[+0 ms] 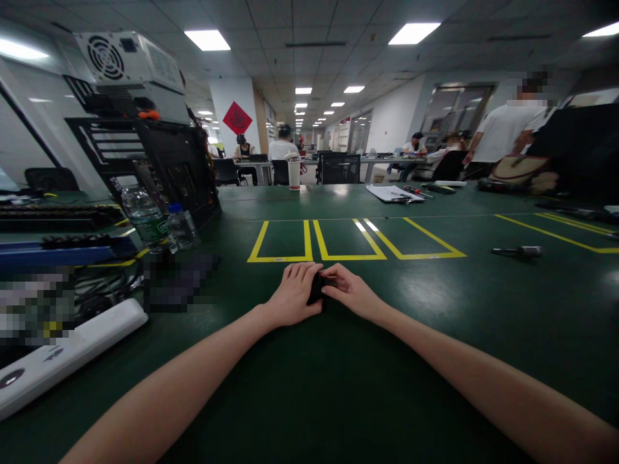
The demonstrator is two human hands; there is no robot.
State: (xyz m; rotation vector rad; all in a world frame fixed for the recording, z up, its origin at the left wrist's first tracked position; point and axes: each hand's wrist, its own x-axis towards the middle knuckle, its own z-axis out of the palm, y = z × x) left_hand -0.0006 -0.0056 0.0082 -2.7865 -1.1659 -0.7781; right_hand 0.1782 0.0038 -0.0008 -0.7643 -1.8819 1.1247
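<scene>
**Left hand and right hand meet at a black object**

The left hand lies palm down, fingers curled over the black object and grasping it, thumb below. Opposite, the right hand's fingers bend at its right edge; whether they pinch it, I cannot tell. The left fingers hide much of its shape.

Well left of the fingers lies a smooth white bar; beyond it stand a clear plastic bottle, a smaller bottle and a black case. Just ahead of the fingers, yellow tape frames the green table; farther ahead stands a white cup. Ahead and right lies a clipboard; farther right, a slim dark tool.
</scene>
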